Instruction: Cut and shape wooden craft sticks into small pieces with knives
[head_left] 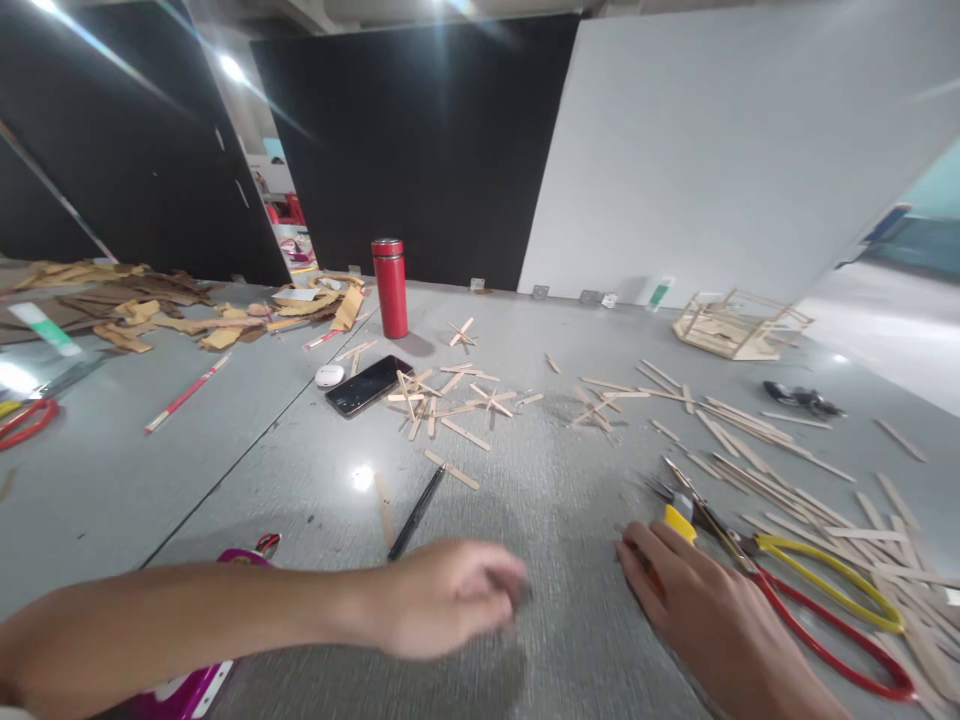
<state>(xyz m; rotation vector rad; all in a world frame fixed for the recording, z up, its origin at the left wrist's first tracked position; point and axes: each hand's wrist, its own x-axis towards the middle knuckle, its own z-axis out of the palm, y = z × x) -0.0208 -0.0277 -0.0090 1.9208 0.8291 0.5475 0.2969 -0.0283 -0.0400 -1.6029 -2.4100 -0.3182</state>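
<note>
Far left: a red loop [26, 420] lies at the table's [555, 500] edge, with torn cardboard scraps [150, 305] heaped behind it. A red-and-white stick [187, 392] lies diagonally on the grey surface nearer in. At the near left edge a magenta object [191, 690] shows under my forearm; I cannot tell what it is.

My left hand [442, 598] hovers low over the table near the middle, blurred, fingers curled inward and loosely closed; I cannot tell whether anything is in it. Just beyond it lies a black pen [417, 513], pointing away from me. Further out: a white earbud case [328, 375] beside a black phone [367, 384], and a red flask [390, 288] standing upright behind them. Loose craft sticks [450, 400] are scattered right of the phone.

My right hand [701, 610] rests flat on the table, fingers spread open, clamped on nothing. Its fingertips touch a small yellow piece [679, 522] at the near end of the yellow-handled scissors [832, 580]; red-handled scissors [832, 650] lie just beside, crossing them. A dense spread of sticks [787, 480] covers the right side. Far right stands a stick frame model [739, 325], with a dark tool [802, 398] nearer
</note>
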